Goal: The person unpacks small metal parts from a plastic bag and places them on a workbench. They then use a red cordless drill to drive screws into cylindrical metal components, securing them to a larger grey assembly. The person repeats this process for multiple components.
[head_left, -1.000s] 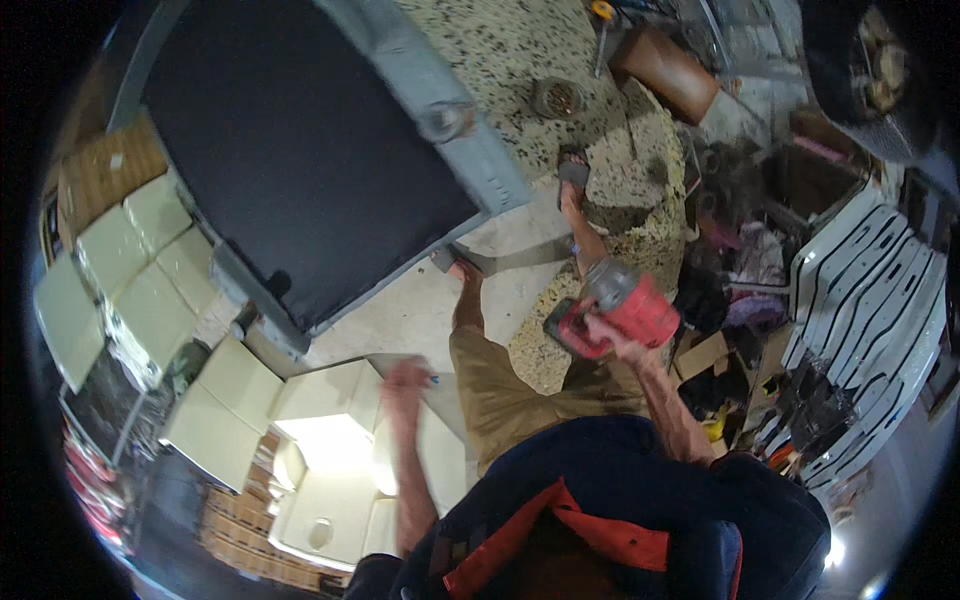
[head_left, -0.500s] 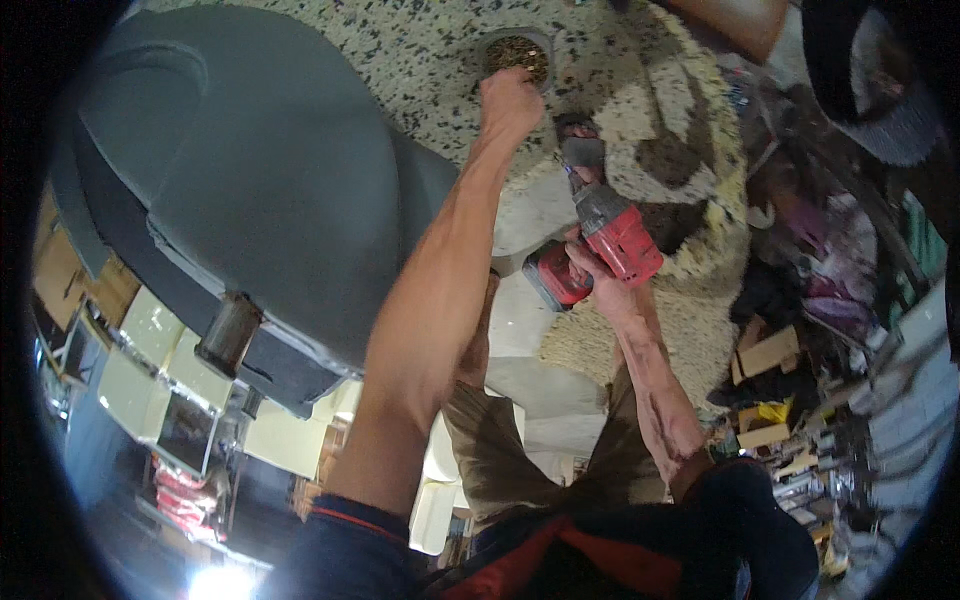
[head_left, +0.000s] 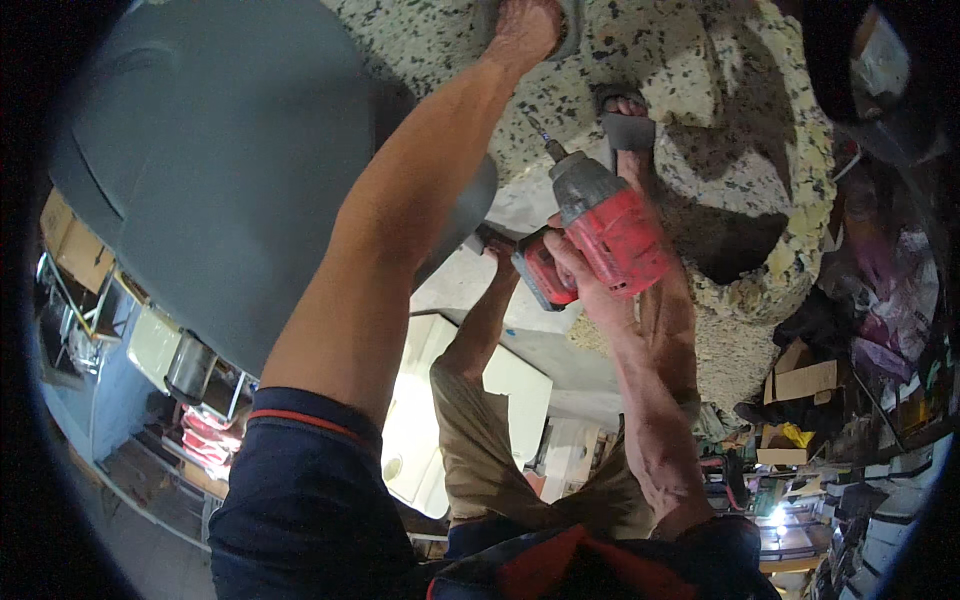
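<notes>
My right hand (head_left: 590, 285) grips a red and black cordless impact driver (head_left: 625, 235) by its handle, the bit pointing up and to the left. My left hand (head_left: 528, 28) reaches to the top edge of the view, at a grey cup (head_left: 570, 30) set against the speckled foam. Its fingers are cut off or hidden, so their pose does not show. To the left of my left arm stands a large, dark grey curved padded piece (head_left: 230, 180), like a seat shell. Speckled foam (head_left: 670, 60) lies beyond the driver, with a hollow at its right.
My sandalled foot (head_left: 628, 130) rests near the foam. Cardboard boxes (head_left: 800, 380) and heaped scraps lie on the right. On the left are a cylindrical metal leg (head_left: 188, 365) and shelving. Cream panels (head_left: 520, 375) stand behind my legs.
The view has shifted, so my left hand and the cup sit higher in it. The driver appears larger, its bit now plainly visible. My left hand stays at the cup, which held small brown pieces earlier.
</notes>
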The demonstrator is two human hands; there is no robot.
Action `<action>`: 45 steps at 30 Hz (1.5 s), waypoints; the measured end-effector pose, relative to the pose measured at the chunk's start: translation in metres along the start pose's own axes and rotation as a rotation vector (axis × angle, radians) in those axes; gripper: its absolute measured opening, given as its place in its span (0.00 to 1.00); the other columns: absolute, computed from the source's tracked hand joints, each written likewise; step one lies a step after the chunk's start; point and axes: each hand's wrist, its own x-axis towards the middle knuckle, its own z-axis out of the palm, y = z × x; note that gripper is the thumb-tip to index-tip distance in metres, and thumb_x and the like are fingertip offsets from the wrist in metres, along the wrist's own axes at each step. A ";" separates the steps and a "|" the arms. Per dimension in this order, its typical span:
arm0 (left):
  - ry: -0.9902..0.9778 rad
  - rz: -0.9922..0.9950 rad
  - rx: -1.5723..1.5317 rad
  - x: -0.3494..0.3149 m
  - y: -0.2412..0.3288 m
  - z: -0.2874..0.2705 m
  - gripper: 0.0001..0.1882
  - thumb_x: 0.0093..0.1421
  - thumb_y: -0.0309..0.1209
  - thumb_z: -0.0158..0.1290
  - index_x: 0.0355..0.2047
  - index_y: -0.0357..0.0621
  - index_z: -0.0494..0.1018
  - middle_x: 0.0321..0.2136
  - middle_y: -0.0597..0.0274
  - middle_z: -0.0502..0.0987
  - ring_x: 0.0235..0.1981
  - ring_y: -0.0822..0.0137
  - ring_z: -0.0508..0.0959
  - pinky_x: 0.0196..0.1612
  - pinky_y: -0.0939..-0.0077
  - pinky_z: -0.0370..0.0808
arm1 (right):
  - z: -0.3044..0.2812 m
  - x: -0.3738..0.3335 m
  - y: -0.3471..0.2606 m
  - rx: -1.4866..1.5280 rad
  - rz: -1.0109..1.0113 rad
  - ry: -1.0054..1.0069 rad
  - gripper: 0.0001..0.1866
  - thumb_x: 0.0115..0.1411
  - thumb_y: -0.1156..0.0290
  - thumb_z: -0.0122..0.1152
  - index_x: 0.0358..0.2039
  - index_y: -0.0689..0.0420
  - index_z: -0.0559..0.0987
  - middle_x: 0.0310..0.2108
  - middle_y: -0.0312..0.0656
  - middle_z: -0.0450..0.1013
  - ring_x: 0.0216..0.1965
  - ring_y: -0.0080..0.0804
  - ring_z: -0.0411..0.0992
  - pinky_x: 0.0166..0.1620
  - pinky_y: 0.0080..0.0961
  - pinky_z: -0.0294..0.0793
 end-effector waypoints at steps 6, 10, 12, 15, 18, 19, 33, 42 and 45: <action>0.115 0.158 0.043 0.019 -0.016 0.021 0.21 0.67 0.33 0.49 0.60 0.45 0.72 0.58 0.55 0.74 0.56 0.54 0.75 0.58 0.61 0.73 | -0.002 0.002 -0.012 -0.029 -0.071 0.052 0.13 0.62 0.69 0.69 0.45 0.58 0.80 0.28 0.30 0.74 0.24 0.15 0.67 0.28 0.19 0.66; 0.226 0.302 0.131 0.030 -0.035 0.045 0.21 0.68 0.34 0.48 0.61 0.46 0.71 0.60 0.57 0.73 0.57 0.56 0.75 0.59 0.62 0.72 | -0.003 0.002 -0.018 0.006 -0.113 0.056 0.12 0.62 0.68 0.69 0.45 0.57 0.80 0.28 0.30 0.74 0.23 0.15 0.67 0.28 0.19 0.67; 0.199 0.315 -0.198 0.037 -0.044 0.056 0.21 0.70 0.34 0.46 0.61 0.46 0.70 0.60 0.59 0.73 0.57 0.58 0.75 0.59 0.63 0.72 | -0.005 0.004 -0.019 0.141 0.007 -0.010 0.13 0.62 0.67 0.70 0.44 0.56 0.80 0.28 0.30 0.74 0.23 0.15 0.66 0.28 0.19 0.67; 0.376 0.358 0.031 0.048 -0.041 0.073 0.23 0.64 0.38 0.54 0.57 0.45 0.74 0.55 0.53 0.76 0.54 0.54 0.76 0.58 0.58 0.73 | -0.007 0.006 -0.015 -0.007 -0.088 0.034 0.13 0.61 0.65 0.70 0.43 0.56 0.80 0.31 0.32 0.76 0.29 0.19 0.72 0.33 0.23 0.73; 0.285 0.330 -0.592 0.049 -0.045 0.074 0.26 0.60 0.39 0.58 0.58 0.46 0.73 0.56 0.52 0.76 0.55 0.53 0.75 0.58 0.58 0.71 | -0.007 0.011 -0.005 -0.351 -0.534 0.133 0.14 0.60 0.64 0.70 0.44 0.54 0.81 0.35 0.34 0.78 0.37 0.26 0.76 0.40 0.29 0.76; 0.244 0.334 -0.794 0.051 -0.044 0.072 0.26 0.60 0.38 0.58 0.58 0.46 0.73 0.55 0.52 0.76 0.54 0.53 0.76 0.58 0.58 0.72 | -0.008 0.011 -0.002 -0.367 -0.535 0.130 0.14 0.60 0.64 0.70 0.45 0.53 0.81 0.37 0.35 0.78 0.40 0.29 0.77 0.42 0.31 0.77; 0.164 0.078 -0.022 -0.025 0.004 -0.050 0.13 0.64 0.33 0.51 0.40 0.38 0.80 0.30 0.55 0.84 0.31 0.58 0.83 0.36 0.59 0.77 | -0.007 0.014 -0.015 -0.314 -0.505 0.171 0.11 0.59 0.62 0.66 0.41 0.51 0.80 0.34 0.39 0.76 0.36 0.37 0.76 0.38 0.39 0.75; 0.236 -0.378 -1.403 -0.102 0.027 -0.107 0.02 0.59 0.17 0.54 0.33 0.32 0.74 0.28 0.52 0.81 0.26 0.65 0.80 0.29 0.71 0.75 | -0.004 0.010 -0.031 0.097 0.064 0.078 0.13 0.60 0.61 0.69 0.33 0.56 0.78 0.28 0.36 0.78 0.27 0.26 0.76 0.30 0.29 0.74; 0.300 -0.357 -1.603 -0.105 0.019 -0.102 0.03 0.59 0.17 0.55 0.33 0.32 0.74 0.29 0.52 0.80 0.27 0.62 0.80 0.30 0.70 0.75 | -0.003 0.012 -0.022 0.042 0.016 0.120 0.15 0.59 0.58 0.71 0.36 0.57 0.80 0.30 0.38 0.79 0.30 0.29 0.77 0.35 0.31 0.76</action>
